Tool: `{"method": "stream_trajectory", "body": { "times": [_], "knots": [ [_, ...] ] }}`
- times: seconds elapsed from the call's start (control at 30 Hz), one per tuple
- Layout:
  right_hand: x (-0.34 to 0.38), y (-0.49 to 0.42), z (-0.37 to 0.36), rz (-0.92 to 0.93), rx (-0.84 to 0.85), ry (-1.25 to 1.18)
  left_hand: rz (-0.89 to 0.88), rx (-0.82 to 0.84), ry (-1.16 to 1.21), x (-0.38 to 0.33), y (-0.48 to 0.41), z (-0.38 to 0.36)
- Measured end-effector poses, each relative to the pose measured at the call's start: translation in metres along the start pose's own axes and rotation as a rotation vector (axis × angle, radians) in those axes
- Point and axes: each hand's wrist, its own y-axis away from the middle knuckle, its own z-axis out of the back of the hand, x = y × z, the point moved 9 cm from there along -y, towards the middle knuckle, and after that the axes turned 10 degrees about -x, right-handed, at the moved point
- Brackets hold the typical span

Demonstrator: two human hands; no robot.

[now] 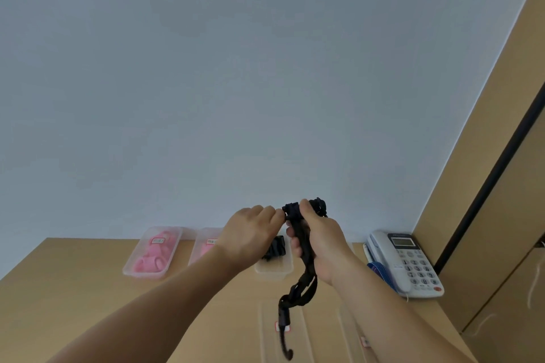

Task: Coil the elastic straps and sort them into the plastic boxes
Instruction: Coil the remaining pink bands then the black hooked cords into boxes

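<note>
Both my forearms rise from the bottom edge. My right hand (321, 242) curls round the black elastic strap (306, 286), held above the table (73, 289); my left hand (250, 233) pinches its top end. Its hooked tail reaches the frame's edge. Behind my hands a half-hidden plastic box (274, 270) holds black straps. The far-left box (147, 272) holds pink ones; my left hand partly covers the middle box (203, 234).
</note>
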Motion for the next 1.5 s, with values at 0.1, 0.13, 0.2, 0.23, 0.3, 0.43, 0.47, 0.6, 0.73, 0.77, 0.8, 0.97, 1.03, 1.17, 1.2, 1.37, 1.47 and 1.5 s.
{"method": "stream_trajectory", "body": {
  "times": [0.1,0.13,0.2,0.23,0.3,0.43,0.47,0.6,0.73,0.77,0.8,0.97,1.03,1.17,1.2,1.37,1.47,1.5],
  "knots": [
    [0.002,-0.001,0.001,0.051,-0.008,-0.074,0.312,0.056,0.194,0.016,0.006,-0.011],
    [0.004,-0.002,0.002,0.089,-0.010,-0.091,0.598,0.130,0.390,0.032,0.013,-0.018],
    [0.008,-0.003,0.004,0.165,-0.012,-0.070,1.133,0.372,0.999,0.033,0.035,-0.044],
    [0.009,-0.002,0.004,0.200,-0.008,-0.030,1.255,0.454,1.222,0.026,0.039,-0.049],
    [0.010,0.002,0.000,0.261,0.007,0.074,1.224,0.561,1.379,0.016,0.030,-0.045],
    [0.010,0.005,-0.001,0.294,0.011,0.194,1.145,0.476,1.305,0.018,0.023,-0.039],
    [0.009,0.005,-0.001,0.289,0.020,0.220,1.150,0.429,1.266,0.023,0.023,-0.037],
    [0.003,0.003,0.004,0.186,0.012,0.177,1.022,0.329,1.011,0.031,0.020,-0.026],
    [-0.004,0.003,0.007,0.069,0.017,0.139,0.820,0.225,0.782,0.027,0.014,-0.014],
    [-0.005,0.002,0.006,0.042,0.027,0.129,0.758,0.218,0.693,0.027,0.014,-0.011],
    [-0.007,0.003,0.005,0.011,0.045,0.105,0.668,0.212,0.578,0.026,0.012,-0.008],
    [-0.009,0.002,0.004,-0.051,0.056,-0.056,0.027,-0.038,0.208,-0.008,0.000,0.017],
    [-0.008,0.000,0.005,-0.033,0.034,-0.095,0.063,-0.060,0.267,-0.004,0.002,0.014],
    [0.000,-0.001,0.005,0.050,0.065,-0.124,0.850,0.293,0.969,0.026,0.024,-0.029],
    [0.002,-0.001,0.005,0.076,0.077,-0.103,1.024,0.390,1.167,0.025,0.032,-0.036],
    [0.007,-0.002,0.004,0.172,0.091,0.024,1.092,0.576,1.384,0.014,0.023,-0.032],
    [0.006,-0.002,0.008,0.179,0.039,0.045,0.966,0.502,1.223,0.019,0.020,-0.029],
    [0.005,-0.003,0.009,0.182,0.021,0.054,0.924,0.469,1.154,0.021,0.018,-0.028]
  ]
}}
